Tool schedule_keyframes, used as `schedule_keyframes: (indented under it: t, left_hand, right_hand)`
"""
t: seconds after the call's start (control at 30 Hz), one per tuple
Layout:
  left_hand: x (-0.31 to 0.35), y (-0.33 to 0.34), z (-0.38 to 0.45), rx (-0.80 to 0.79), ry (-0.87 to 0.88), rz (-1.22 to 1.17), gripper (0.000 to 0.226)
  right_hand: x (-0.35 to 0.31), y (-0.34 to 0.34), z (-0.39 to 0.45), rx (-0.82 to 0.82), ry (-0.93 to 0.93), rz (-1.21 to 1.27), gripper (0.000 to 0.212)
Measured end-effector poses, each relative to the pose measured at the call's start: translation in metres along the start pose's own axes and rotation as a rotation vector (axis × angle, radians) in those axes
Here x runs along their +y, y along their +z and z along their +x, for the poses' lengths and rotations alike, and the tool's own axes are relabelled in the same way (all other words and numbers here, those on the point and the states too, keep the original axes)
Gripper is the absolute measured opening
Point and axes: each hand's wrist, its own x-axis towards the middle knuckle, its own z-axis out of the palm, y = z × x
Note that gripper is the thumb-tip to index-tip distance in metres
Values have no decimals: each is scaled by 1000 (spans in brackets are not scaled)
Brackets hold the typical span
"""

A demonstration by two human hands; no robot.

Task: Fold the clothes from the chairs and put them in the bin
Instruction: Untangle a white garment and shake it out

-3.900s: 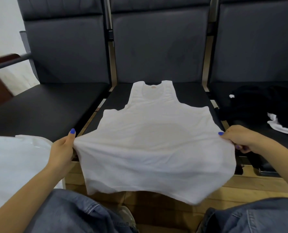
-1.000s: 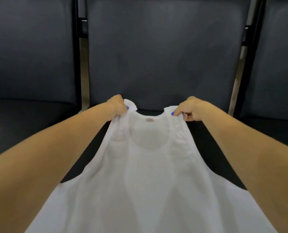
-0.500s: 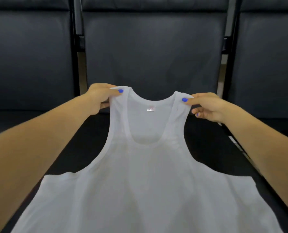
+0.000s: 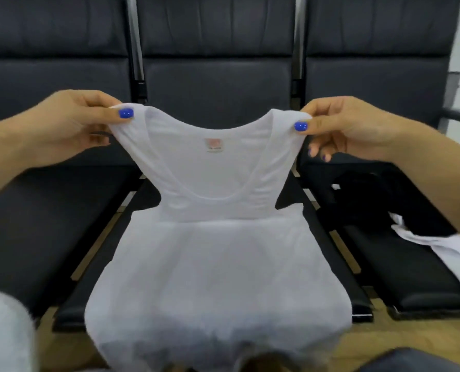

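While I watch through the head camera, my left hand (image 4: pixel 70 124) pinches the left shoulder strap of a white tank top (image 4: pixel 212 245) between thumb and fingers, and my right hand (image 4: pixel 341 130) pinches the right strap the same way. Both straps are lifted clear of the seat, so the neckline hangs open between my hands with a small label (image 4: pixel 213 145) showing inside the back. I see the upper part of the top raised and bent toward me, while its lower part lies spread flat on the middle chair (image 4: pixel 215 76), the hem draping over the front edge of the seat. To the left stands another dark chair (image 4: pixel 49 205). On the right chair (image 4: pixel 400 267) lies a heap of black clothing (image 4: pixel 384 202) with a white piece (image 4: pixel 435 242) partly tucked beneath it. At the lower left corner I make out something white and blurred (image 4: pixel 3 334); I cannot tell what it is. Wooden floor (image 4: pixel 411 342) shows below the chairs.
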Motion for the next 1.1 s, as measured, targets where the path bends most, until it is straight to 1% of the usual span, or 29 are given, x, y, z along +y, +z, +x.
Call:
schedule_keyframes:
  t: [0.1,0.17,0.27,0.33,0.43,0.5,0.53,0.57,0.6,0.63,0.67,0.7,0.73,0.8,0.87,0.93,0.97,1.0,1.03,1.07,1.1]
  left_hand:
    - [-7,13,-59,-12,44,-102,53]
    - [-18,28,-96,-22,21,-114,54]
    - [-44,46,-139,-51,-67,-46,61]
    - [-62,51,-160,-92,-131,-30,63]
    - [-82,57,-180,-179,-218,9,63]
    - [-88,58,-189,-265,-288,61,63]
    - [-89,59,-192,-322,-334,86,60]
    - [-93,61,-192,-383,-389,114,51]
    - [-99,62,-191,-426,-447,158,36]
    - [-106,64,-187,-432,-497,213,21]
    - [-113,65,-182,-384,-539,274,13]
    - [-119,65,-176,-300,-573,319,13]
    - [-125,64,-168,-197,-603,313,14]
    - [-129,60,-150,11,-667,181,16]
    - [-135,55,-129,177,-700,106,19]
    - [-144,51,-107,321,-705,116,19]
    - [-148,51,-97,377,-710,113,18]
    - [-152,51,-90,416,-722,93,19]
    - [-156,52,-82,435,-736,70,22]
    - [-160,53,-76,438,-749,57,26]
    - [-162,54,-71,426,-759,62,30]
  right_hand:
    - [5,21,-45,-62,-68,-32,15]
    - [17,37,-71,-122,-53,-97,15]
    - [43,60,-99,-209,50,-150,19]
    - [60,70,-114,-279,121,-183,13]
    - [78,79,-128,-410,197,-253,9]
    - [86,82,-133,-459,238,-278,8]
    - [89,84,-133,-477,253,-289,8]
    - [92,85,-133,-496,267,-312,9]
    - [95,87,-132,-519,287,-347,11]
    - [98,89,-131,-542,317,-395,15]
    - [99,91,-129,-563,351,-447,20]
    - [100,93,-125,-575,381,-491,23]
    - [101,95,-121,-569,399,-521,23]
    - [105,93,-107,-493,429,-552,21]
    - [116,86,-87,-315,507,-551,25]
    - [128,76,-66,-47,612,-576,32]
    - [133,72,-57,61,662,-596,37]
    - [138,67,-51,131,713,-590,44]
    - [142,64,-46,163,767,-554,51]
    - [146,62,-41,171,813,-506,54]
    - [150,59,-38,177,840,-470,52]
